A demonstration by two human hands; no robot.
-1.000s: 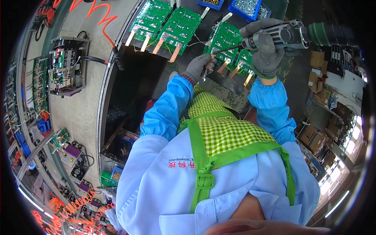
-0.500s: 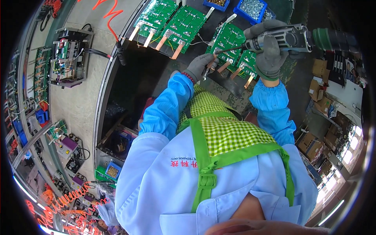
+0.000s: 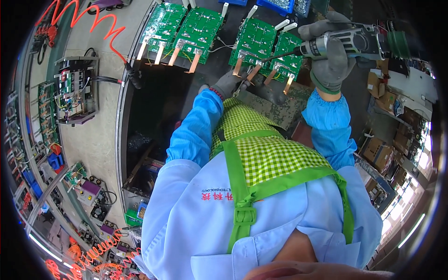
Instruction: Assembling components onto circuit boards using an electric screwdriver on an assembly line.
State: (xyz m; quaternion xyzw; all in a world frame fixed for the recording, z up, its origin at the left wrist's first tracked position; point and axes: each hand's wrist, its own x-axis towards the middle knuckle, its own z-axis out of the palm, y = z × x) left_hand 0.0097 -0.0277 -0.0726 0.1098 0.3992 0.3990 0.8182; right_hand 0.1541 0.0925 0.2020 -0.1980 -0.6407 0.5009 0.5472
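Note:
My right hand (image 3: 332, 65), in a grey glove, is wrapped around a grey-and-black power screwdriver (image 3: 319, 47). Its long thin bit points left, with the tip at the base of a copper strip (image 3: 254, 71) on a green circuit board (image 3: 254, 38). Just below that board's edge is my gloved left hand (image 3: 227, 85), its fingers closed around a small shiny metal piece (image 3: 242, 86) whose kind I cannot make out. Those fingertips are beside the copper strips and partly hidden. Another green board (image 3: 285, 50) lies to the right, partly behind the bit.
Two more green boards (image 3: 201, 30) with copper strips lie to the left on the dark bench. Blue bins (image 3: 277, 4) of small parts stand at the far edge. A coiled orange hose (image 3: 100, 23) hangs at upper left. Cardboard boxes (image 3: 375, 149) are on the right.
The view has shifted, so the boards sit further left. The screwdriver tip has moved from one copper strip to its right-hand neighbour. My left fingers have dropped lower beside the strips.

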